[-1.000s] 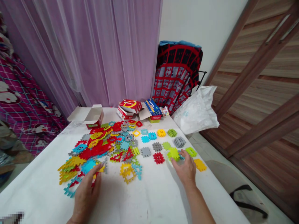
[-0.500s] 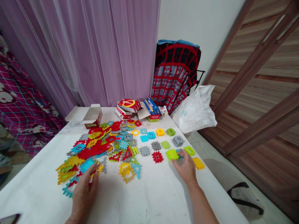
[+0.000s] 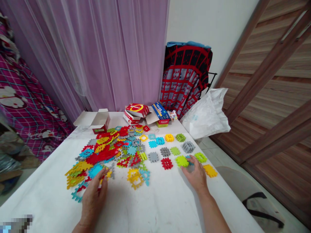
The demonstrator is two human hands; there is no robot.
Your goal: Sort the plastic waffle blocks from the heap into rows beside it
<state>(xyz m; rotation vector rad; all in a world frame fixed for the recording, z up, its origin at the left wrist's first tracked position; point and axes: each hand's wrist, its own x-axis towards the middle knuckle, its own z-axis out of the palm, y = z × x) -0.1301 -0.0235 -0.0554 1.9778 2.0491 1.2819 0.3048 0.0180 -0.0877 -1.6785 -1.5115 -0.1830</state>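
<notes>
My right hand (image 3: 197, 176) is at the right of the table, thumb and fingertips at the edges of a lime-green notched plastic tile (image 3: 181, 161). A blue tile (image 3: 190, 159), partly covered by the fingers, sits beside it. To its left lies a red tile (image 3: 167, 163). My left hand (image 3: 94, 191) rests at the near edge of a large heap of interlocking plastic pieces (image 3: 104, 154), its thumb and index finger apart. Yellow and red pieces show between and beyond those fingers; none is visibly held. A yellow frame piece (image 3: 135, 179) lies between the hands.
Tiles in loose rows include a grey block (image 3: 188, 147), a green one (image 3: 180, 137) and a yellow tile (image 3: 210, 171) near the right edge. An open box (image 3: 100, 121), red boxes (image 3: 137, 110) and a blue box (image 3: 160, 111) stand behind. A white bag (image 3: 206, 113) sits beyond the right edge.
The whole view has shifted, so everything appears slightly further right. Both hands keep nearly the same places among the pieces, and the lime-green tile stays beside the red one.
</notes>
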